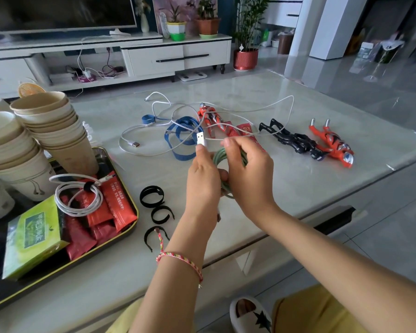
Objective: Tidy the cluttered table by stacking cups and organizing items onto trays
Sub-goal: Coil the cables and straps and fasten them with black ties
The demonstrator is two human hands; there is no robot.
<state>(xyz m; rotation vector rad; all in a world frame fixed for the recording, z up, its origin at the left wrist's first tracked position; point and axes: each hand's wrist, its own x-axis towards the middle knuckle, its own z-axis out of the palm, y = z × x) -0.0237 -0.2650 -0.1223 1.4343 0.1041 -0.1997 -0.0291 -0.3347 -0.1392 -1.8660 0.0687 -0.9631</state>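
Step in hand: We judge that the green coiled cable (217, 157) is being wound into a bundle. It is held in the air, to the right of the black gold-rimmed tray (137, 213).
Left grip: The left hand (203, 181) has its fingers curled round the near side of the coil. A white USB plug (200, 139) stands up just above it.
Right grip: The right hand (249, 175) is curled over the far side of the coil, fingertips at a thin white lead beside the plug. We cannot tell whether that lead belongs to the green cable.
Recommended handling: Make the loops even and clamp them in one hand. Bind them with one of the black hook-and-loop straps (151, 195) lying just right of the tray. Then lay the bundle by the white coiled cable (78, 197) on the tray.
Obstruction: Loose white cables (154, 131) tangle with a blue fabric lanyard (180, 140) on the table beyond the tray's right side. We see a snagging risk there.
Tray space: Stacked beige paper cups (48, 121), red foil sachets (111, 205) and a green cardboard box (34, 236) leave little room.
Outstanding: A red toy figure (209, 116), a black toy figure (296, 140) and a red-and-silver toy figure (334, 145) lie far right of the tray.
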